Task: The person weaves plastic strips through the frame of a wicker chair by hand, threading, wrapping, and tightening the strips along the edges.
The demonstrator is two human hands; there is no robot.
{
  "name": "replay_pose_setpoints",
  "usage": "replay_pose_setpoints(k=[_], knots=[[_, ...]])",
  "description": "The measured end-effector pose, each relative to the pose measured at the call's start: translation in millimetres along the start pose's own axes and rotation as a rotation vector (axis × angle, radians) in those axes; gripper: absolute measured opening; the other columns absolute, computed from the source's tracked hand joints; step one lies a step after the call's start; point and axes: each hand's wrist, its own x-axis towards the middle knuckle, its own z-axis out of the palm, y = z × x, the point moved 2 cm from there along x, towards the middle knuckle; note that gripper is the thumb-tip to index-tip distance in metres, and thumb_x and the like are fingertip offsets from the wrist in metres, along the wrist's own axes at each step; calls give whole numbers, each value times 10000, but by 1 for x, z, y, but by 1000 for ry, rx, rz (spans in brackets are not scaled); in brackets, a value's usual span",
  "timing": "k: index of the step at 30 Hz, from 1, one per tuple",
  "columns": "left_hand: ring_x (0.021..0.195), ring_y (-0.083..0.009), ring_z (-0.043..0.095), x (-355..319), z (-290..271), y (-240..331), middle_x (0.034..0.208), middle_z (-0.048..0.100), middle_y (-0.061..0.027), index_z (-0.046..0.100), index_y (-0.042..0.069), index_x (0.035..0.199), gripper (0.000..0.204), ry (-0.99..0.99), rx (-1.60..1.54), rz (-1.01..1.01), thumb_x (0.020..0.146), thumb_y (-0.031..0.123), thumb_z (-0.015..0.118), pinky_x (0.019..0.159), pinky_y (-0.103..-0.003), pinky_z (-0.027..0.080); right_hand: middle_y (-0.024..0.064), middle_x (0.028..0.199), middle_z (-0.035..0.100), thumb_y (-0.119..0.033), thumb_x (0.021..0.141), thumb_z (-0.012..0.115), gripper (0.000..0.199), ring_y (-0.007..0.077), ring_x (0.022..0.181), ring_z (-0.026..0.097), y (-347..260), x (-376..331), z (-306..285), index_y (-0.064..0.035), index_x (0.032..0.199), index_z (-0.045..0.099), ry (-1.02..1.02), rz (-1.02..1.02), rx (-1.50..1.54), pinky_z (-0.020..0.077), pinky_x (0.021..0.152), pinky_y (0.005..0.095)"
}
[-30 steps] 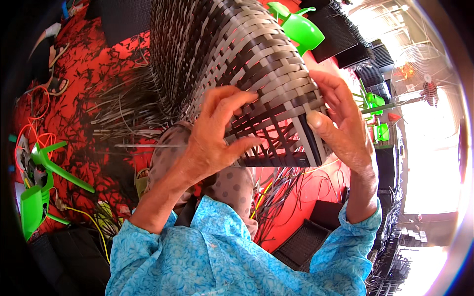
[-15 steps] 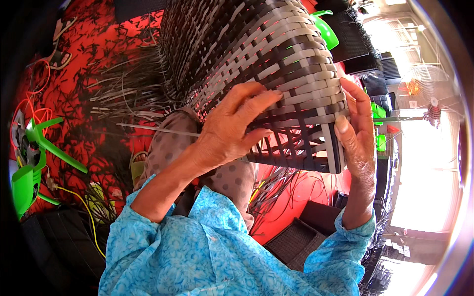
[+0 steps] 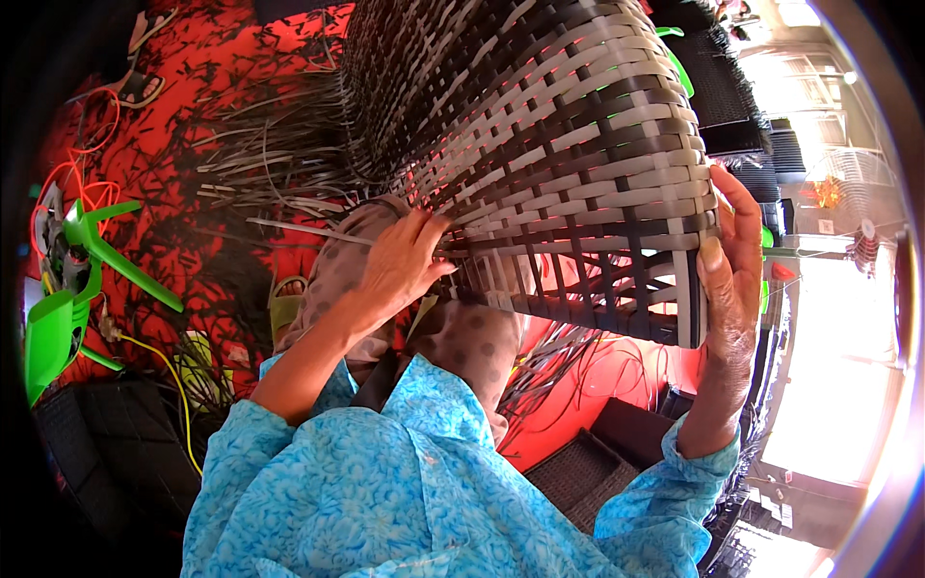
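A large wicker panel (image 3: 588, 144), woven from flat grey and dark brown plastic strips, stands tilted over my lap. My right hand (image 3: 730, 275) grips its right edge, thumb on the near face and fingers behind the rim. At the left end of the open lower rows, my left hand (image 3: 409, 258) is closed with curled fingers against the weave. A loose grey strip (image 3: 303, 229) runs into this hand from the left; the exact grip is partly hidden. Dark uprights (image 3: 626, 294) show in the sparse lower corner.
Long loose strip ends (image 3: 275, 144) fan out from the panel's left side. Dark scraps litter the red floor (image 3: 207, 72). A green plastic frame (image 3: 67, 318) with an orange cord lies at left, near a yellow cable (image 3: 173, 405). A dark woven piece (image 3: 583, 472) rests at lower right.
My left hand has moved left and down the panel, from the middle rows to the left end of the lower ones. The panel and my right hand have shifted slightly right in view.
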Motion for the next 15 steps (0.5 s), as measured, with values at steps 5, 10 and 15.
replay_pose_setpoints(k=[5,10,15], knots=[[881,-232,479,-25,29,-45,929,485,-99,520,-5,1019,422,-129,795,101,640,146,631,695,-317,418,137,1229,446,-308,783,647,630,197,1106,441,-3,0,-5,-21,1253,340,-45,-2,39,346,936,314],[852,-232,475,6,67,-90,921,468,-116,580,-1,857,224,-249,722,224,674,120,535,692,-318,417,82,1134,497,-220,782,656,547,152,1035,465,2,-1,-5,-69,1232,385,-65,-45,56,355,903,291],[925,-262,491,-33,85,-100,937,530,-109,606,11,854,206,-407,854,278,707,115,505,737,-375,397,126,1254,425,-422,823,568,655,179,1162,387,-4,-4,-2,-39,1297,328,-138,-30,105,300,962,295]])
